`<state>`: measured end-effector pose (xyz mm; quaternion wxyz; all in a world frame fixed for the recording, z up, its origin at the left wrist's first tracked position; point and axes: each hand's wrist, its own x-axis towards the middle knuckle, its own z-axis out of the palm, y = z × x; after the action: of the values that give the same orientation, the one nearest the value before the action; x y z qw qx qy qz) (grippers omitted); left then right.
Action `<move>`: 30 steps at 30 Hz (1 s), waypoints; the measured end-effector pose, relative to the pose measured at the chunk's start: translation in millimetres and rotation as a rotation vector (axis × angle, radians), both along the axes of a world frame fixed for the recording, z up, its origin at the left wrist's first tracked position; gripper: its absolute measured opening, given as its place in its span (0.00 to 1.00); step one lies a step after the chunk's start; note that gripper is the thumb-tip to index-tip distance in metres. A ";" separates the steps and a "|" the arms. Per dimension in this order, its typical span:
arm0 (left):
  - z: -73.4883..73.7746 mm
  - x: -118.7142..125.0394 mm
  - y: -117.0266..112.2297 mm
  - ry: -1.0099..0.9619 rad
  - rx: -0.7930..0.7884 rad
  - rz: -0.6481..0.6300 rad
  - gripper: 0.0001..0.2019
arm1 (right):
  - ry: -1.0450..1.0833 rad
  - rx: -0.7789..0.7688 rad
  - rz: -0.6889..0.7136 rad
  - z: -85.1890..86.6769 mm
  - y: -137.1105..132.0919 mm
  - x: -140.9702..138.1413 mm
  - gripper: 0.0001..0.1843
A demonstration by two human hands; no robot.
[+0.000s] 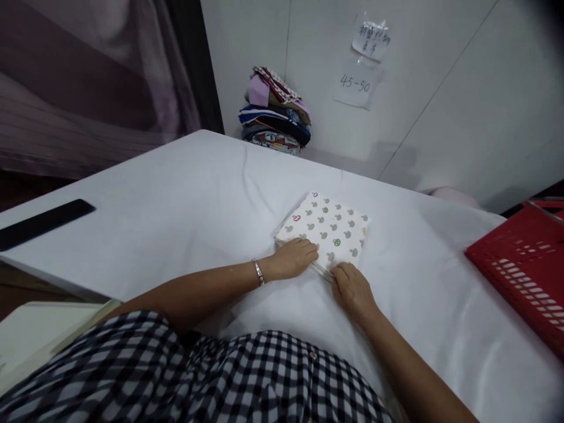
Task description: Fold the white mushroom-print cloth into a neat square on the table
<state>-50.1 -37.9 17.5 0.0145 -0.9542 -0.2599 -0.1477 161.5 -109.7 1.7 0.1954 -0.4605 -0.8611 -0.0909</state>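
A folded white cloth (324, 224) printed with grey, red and green mushrooms lies flat as a thick square pad on the white-covered table (176, 200). My left hand (294, 258), with a silver bracelet at the wrist, is curled over the near left edge of the cloth, fingers on top. At the near corner, my right hand (352, 289) closes round the edge with its fingers bent. Both thumbs are mostly hidden. Several layers show along the near edge between the hands.
A red plastic basket (524, 258) sits at the right. At the left edge of the table lies a flat black object (48, 222). Folded fabrics (277, 111) are piled beyond the far edge, against a white wall with handwritten paper signs (356, 82).
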 end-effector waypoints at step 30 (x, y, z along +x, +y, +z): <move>-19.1 -18.4 -0.3 -0.051 0.052 0.115 0.06 | -0.128 0.072 -0.053 -13.2 -4.2 -13.0 0.15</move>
<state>-68.5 -38.2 -1.6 0.0412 -0.9328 -0.3107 -0.1778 148.5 -113.9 -11.5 0.1540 -0.4692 -0.8554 -0.1563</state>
